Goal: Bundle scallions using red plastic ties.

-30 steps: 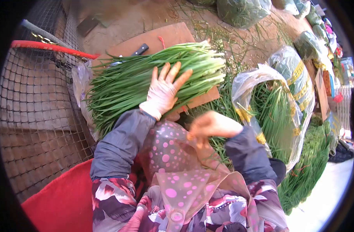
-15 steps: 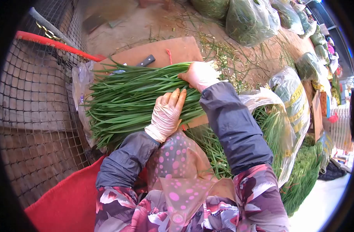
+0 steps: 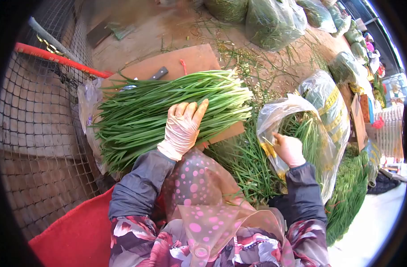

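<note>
A thick bundle of long green leaves with pale stem ends (image 3: pixel 145 107) lies across a brown board (image 3: pixel 199 55). My left hand (image 3: pixel 182 127), in a pale glove with stained fingertips, rests spread on top of the bundle. Off to the right, my right hand (image 3: pixel 289 149) is closed in a pinch at the mouth of a clear plastic bag (image 3: pixel 321 133) that has greens inside; a thin pale piece shows at its fingertips. A black-handled knife (image 3: pixel 159 73) lies behind the bundle.
Loose greens (image 3: pixel 243 164) lie between the bundle and the bag. Netting (image 3: pixel 39 129) and a red pole (image 3: pixel 56 58) stand at the left. Full bags of greens (image 3: pixel 274 24) sit at the back, and scraps litter the ground. Another pile of greens (image 3: pixel 348 196) is at the right.
My right hand has left the stem ends and moved right and down to the open bag. My left hand stays on the bundle. The view has shifted slightly.
</note>
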A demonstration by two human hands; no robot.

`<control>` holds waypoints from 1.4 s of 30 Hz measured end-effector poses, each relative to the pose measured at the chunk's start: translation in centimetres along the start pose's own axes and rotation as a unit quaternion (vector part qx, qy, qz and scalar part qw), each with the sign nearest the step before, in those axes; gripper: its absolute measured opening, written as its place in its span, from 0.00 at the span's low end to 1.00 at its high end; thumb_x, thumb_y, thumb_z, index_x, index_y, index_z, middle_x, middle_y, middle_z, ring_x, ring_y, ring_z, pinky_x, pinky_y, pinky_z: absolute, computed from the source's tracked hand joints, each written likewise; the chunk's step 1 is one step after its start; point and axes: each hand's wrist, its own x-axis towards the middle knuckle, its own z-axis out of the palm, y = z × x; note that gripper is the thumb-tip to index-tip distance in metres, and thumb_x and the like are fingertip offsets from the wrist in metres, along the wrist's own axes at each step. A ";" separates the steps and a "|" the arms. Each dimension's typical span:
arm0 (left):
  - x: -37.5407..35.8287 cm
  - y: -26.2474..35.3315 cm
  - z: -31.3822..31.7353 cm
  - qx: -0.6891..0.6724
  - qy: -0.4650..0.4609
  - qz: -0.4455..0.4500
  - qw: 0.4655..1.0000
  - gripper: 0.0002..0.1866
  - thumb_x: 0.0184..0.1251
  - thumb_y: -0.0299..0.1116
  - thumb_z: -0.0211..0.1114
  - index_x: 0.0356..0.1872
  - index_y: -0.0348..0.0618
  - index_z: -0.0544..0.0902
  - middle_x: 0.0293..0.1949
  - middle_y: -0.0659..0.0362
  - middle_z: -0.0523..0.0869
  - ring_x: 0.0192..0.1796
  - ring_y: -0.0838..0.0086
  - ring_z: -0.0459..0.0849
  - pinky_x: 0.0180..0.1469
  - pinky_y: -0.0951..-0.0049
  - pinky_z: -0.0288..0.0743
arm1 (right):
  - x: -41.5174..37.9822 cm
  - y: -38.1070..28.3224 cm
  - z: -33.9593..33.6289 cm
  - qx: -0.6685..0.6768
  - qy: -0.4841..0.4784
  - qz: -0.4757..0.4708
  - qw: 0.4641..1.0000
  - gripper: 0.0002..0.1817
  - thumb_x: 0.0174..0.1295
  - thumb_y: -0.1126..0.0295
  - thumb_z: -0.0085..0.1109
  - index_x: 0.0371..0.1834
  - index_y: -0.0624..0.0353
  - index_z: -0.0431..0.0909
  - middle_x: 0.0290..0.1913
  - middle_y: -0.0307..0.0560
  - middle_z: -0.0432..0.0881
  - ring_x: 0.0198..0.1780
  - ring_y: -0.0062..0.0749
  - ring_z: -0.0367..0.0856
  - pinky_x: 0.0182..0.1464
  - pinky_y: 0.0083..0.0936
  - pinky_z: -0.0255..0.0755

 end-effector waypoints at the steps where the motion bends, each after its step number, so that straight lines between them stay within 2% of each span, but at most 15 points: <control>1: 0.5 0.3 -0.3 0.014 -0.001 0.015 1.000 0.49 0.30 0.36 0.79 0.66 0.47 0.71 0.54 0.57 0.76 0.57 0.60 0.72 0.63 0.57 0.61 | 0.0 -0.8 0.3 0.158 0.046 0.025 0.986 0.18 0.63 0.71 0.58 0.56 0.60 0.80 0.41 0.47 0.87 0.42 0.23 0.84 0.48 0.21 0.76; 3: 1.4 0.7 -1.8 -0.070 -0.003 -0.008 0.997 0.45 0.35 0.40 0.79 0.64 0.48 0.73 0.55 0.57 0.75 0.59 0.59 0.71 0.65 0.56 0.58 | 0.1 -5.6 -0.7 0.248 0.100 -0.107 0.958 0.15 0.63 0.75 0.57 0.53 0.61 0.82 0.41 0.48 0.87 0.42 0.21 0.83 0.47 0.21 0.76; 5: 3.0 -0.3 -2.2 -0.089 0.087 -0.027 0.992 0.36 0.45 0.41 0.76 0.60 0.47 0.76 0.57 0.55 0.77 0.62 0.54 0.70 0.66 0.54 0.60 | 3.1 -9.5 -0.7 0.356 0.101 -0.159 0.915 0.13 0.62 0.74 0.59 0.50 0.60 0.83 0.41 0.49 0.87 0.42 0.21 0.83 0.46 0.20 0.76; 7: 4.7 -3.4 -0.1 -0.044 0.172 -0.051 0.983 0.29 0.50 0.40 0.73 0.56 0.46 0.79 0.56 0.53 0.77 0.63 0.52 0.70 0.64 0.50 0.60 | 6.1 -13.4 -1.3 0.208 0.106 -0.216 0.948 0.12 0.63 0.74 0.60 0.49 0.62 0.83 0.46 0.44 0.87 0.45 0.20 0.83 0.46 0.19 0.76; 9: 6.2 -6.0 1.4 -0.008 0.123 -0.116 0.986 0.26 0.56 0.34 0.69 0.59 0.49 0.78 0.61 0.50 0.77 0.65 0.47 0.69 0.67 0.52 0.61 | 9.6 -16.0 0.0 0.105 0.149 -0.326 0.928 0.10 0.59 0.66 0.62 0.43 0.49 0.87 0.39 0.46 0.86 0.40 0.34 0.85 0.44 0.27 0.77; 11: 7.1 -6.7 2.2 0.045 0.026 -0.181 0.982 0.25 0.57 0.38 0.68 0.59 0.49 0.79 0.59 0.49 0.79 0.65 0.50 0.70 0.66 0.55 0.64 | 12.7 -18.0 1.5 -0.059 0.168 -0.326 0.928 0.09 0.59 0.62 0.61 0.40 0.43 0.88 0.37 0.44 0.86 0.41 0.39 0.85 0.43 0.32 0.78; 13: 8.3 -7.7 2.4 -0.059 -0.121 -0.277 0.951 0.21 0.59 0.41 0.67 0.54 0.47 0.82 0.50 0.47 0.84 0.58 0.53 0.78 0.59 0.58 0.70 | 14.5 -19.3 2.3 -0.125 0.136 -0.315 0.931 0.09 0.58 0.62 0.61 0.40 0.41 0.88 0.33 0.45 0.85 0.38 0.42 0.85 0.41 0.37 0.78; 19: 7.7 -8.5 3.4 -0.141 -0.077 -0.299 0.941 0.15 0.62 0.41 0.63 0.42 0.42 0.87 0.35 0.45 0.86 0.41 0.52 0.85 0.45 0.58 0.76 | 17.8 -20.4 2.7 -0.170 0.081 -0.334 0.924 0.10 0.54 0.63 0.66 0.40 0.43 0.87 0.35 0.47 0.86 0.40 0.45 0.85 0.43 0.38 0.78; 21: 7.5 -8.8 4.1 -0.126 -0.078 -0.296 0.944 0.16 0.63 0.42 0.62 0.43 0.42 0.86 0.34 0.45 0.86 0.41 0.51 0.84 0.45 0.57 0.75 | 18.0 -20.4 2.8 -0.193 0.077 -0.380 0.901 0.14 0.53 0.61 0.68 0.43 0.47 0.86 0.35 0.47 0.84 0.41 0.45 0.83 0.43 0.36 0.76; 23: 7.5 -8.8 4.3 -0.132 -0.075 -0.321 0.935 0.14 0.63 0.44 0.61 0.42 0.50 0.88 0.34 0.48 0.87 0.41 0.52 0.84 0.47 0.54 0.75 | 17.8 -20.7 2.8 -0.194 0.060 -0.362 0.910 0.15 0.52 0.61 0.69 0.44 0.48 0.86 0.36 0.47 0.84 0.42 0.45 0.83 0.44 0.36 0.76; 28: 7.6 -8.6 3.9 -0.147 -0.081 -0.322 0.932 0.15 0.63 0.44 0.61 0.43 0.48 0.87 0.35 0.48 0.87 0.42 0.52 0.84 0.47 0.54 0.74 | 18.3 -21.3 3.1 -0.220 0.035 -0.340 0.914 0.15 0.52 0.62 0.69 0.44 0.47 0.86 0.38 0.47 0.84 0.43 0.45 0.84 0.45 0.37 0.76; 30: 7.6 -8.7 3.9 -0.152 -0.083 -0.324 0.930 0.15 0.63 0.44 0.61 0.43 0.47 0.87 0.36 0.48 0.87 0.43 0.52 0.84 0.47 0.54 0.74 | 19.0 -21.8 3.7 -0.263 -0.006 -0.277 0.924 0.13 0.52 0.62 0.69 0.43 0.47 0.86 0.38 0.47 0.85 0.43 0.45 0.83 0.45 0.37 0.77; 37: 7.4 -8.6 4.1 -0.183 -0.090 -0.332 0.921 0.15 0.62 0.43 0.62 0.42 0.46 0.87 0.36 0.47 0.87 0.43 0.51 0.84 0.47 0.55 0.74 | 20.1 -21.6 3.2 -0.256 -0.059 -0.296 0.918 0.15 0.49 0.62 0.71 0.41 0.47 0.86 0.38 0.45 0.85 0.44 0.43 0.84 0.46 0.35 0.77; 40: 7.3 -8.5 4.2 -0.166 -0.074 -0.318 0.930 0.14 0.62 0.43 0.62 0.41 0.47 0.87 0.35 0.47 0.86 0.42 0.51 0.84 0.46 0.54 0.75 | 20.6 -21.5 2.7 -0.192 -0.106 -0.297 0.929 0.15 0.46 0.63 0.71 0.39 0.51 0.87 0.39 0.49 0.87 0.42 0.45 0.86 0.44 0.36 0.77; 42: 7.1 -8.3 4.3 -0.156 -0.067 -0.311 0.935 0.14 0.61 0.43 0.63 0.40 0.46 0.87 0.34 0.46 0.86 0.41 0.51 0.84 0.46 0.54 0.75 | 20.6 -21.5 2.6 -0.168 -0.135 -0.265 0.940 0.13 0.49 0.62 0.68 0.39 0.51 0.87 0.38 0.49 0.87 0.40 0.45 0.86 0.45 0.36 0.77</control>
